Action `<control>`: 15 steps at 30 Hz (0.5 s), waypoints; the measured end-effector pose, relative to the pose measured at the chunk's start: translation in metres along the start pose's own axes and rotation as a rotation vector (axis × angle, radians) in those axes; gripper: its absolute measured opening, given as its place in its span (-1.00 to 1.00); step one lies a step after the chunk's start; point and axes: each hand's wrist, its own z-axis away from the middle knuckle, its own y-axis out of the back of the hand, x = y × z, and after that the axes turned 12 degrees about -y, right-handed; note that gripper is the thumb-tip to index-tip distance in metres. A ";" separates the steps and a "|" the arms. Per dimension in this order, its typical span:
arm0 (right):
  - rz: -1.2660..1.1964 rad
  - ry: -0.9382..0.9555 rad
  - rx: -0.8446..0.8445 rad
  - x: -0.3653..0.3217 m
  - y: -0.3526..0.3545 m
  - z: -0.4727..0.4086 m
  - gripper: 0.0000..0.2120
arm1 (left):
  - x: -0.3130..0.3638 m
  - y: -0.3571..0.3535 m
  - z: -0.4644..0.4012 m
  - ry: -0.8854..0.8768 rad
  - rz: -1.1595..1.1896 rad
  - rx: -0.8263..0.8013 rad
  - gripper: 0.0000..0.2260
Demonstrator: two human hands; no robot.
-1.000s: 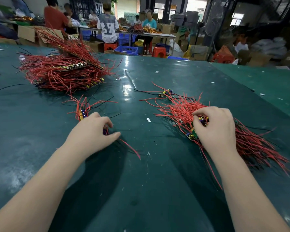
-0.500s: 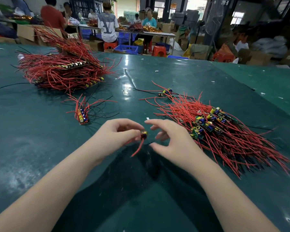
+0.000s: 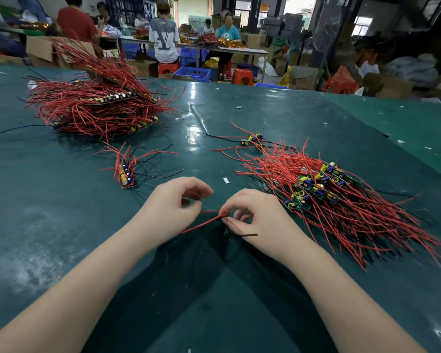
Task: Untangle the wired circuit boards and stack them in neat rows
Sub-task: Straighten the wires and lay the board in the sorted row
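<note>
Both hands close together above the green table (image 3: 61, 212), near its front middle. Left hand (image 3: 171, 212) curled, thumb and forefinger pinched near the end of a red wire (image 3: 201, 224); whether actually touching it, cannot tell. Right hand (image 3: 255, 217) closed, fingertips pinching a small board (image 3: 224, 213), mostly hidden, with the red wire running out toward the left hand and a dark wire (image 3: 242, 233) trailing below the right hand. Just right of the hands, a loose pile (image 3: 329, 200) of tangled boards and red wires lying flat on the table, green boards with yellow and blue parts showing at its middle. Beyond that pile, touching its far edge, a lone board (image 3: 251, 140) with black and red leads. Left of the hands and a little farther back, a short row (image 3: 125, 174) of boards standing on edge, wires fanning upward and sideways. Farther back still on the left, a big stack (image 3: 94, 108) of boards in rows, red wires bristling all round. Scraps of white paper (image 3: 226, 180) between the hands and the pile. Past the table's far edge, people (image 3: 163, 39) seated at other tables, red stools (image 3: 242, 76), blue crates (image 3: 192, 73), cardboard boxes.
</note>
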 end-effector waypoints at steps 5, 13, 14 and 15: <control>-0.129 -0.028 0.088 -0.001 0.000 0.000 -0.87 | -0.006 -0.007 0.002 -0.026 0.018 -0.139 -0.81; -0.422 -0.127 0.115 -0.005 0.002 -0.003 -0.82 | -0.005 -0.010 0.000 -0.096 0.041 0.003 -0.95; -0.463 -0.143 0.111 -0.007 0.002 -0.004 -0.78 | -0.004 -0.010 -0.001 -0.093 0.039 0.025 -0.97; -0.498 -0.157 0.113 -0.007 0.003 -0.004 -0.75 | -0.003 -0.009 -0.002 -0.092 0.044 0.043 -0.97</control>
